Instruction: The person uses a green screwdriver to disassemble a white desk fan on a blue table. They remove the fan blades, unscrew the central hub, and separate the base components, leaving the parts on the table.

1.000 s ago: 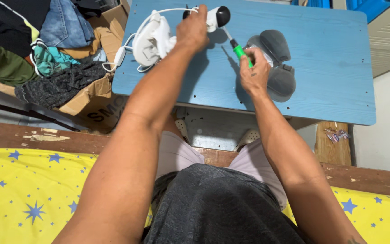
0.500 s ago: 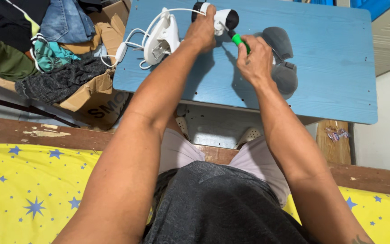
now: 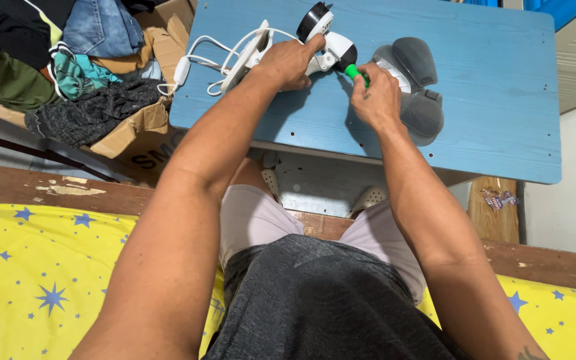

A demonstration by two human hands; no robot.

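Now: left hand (image 3: 288, 63) steadies white-black camera unit (image 3: 325, 41), newly raised; right hand (image 3: 375, 97) grips green-handled screwdriver (image 3: 355, 72), tip engaged.

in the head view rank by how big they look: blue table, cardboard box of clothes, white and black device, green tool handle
1. blue table
2. cardboard box of clothes, partly cut off by the frame
3. white and black device
4. green tool handle, mostly hidden in the right hand

One white camera device (image 3: 325, 40), one green-handled screwdriver (image 3: 356, 72), one blue table (image 3: 488, 100), two grey covers (image 3: 416, 60).
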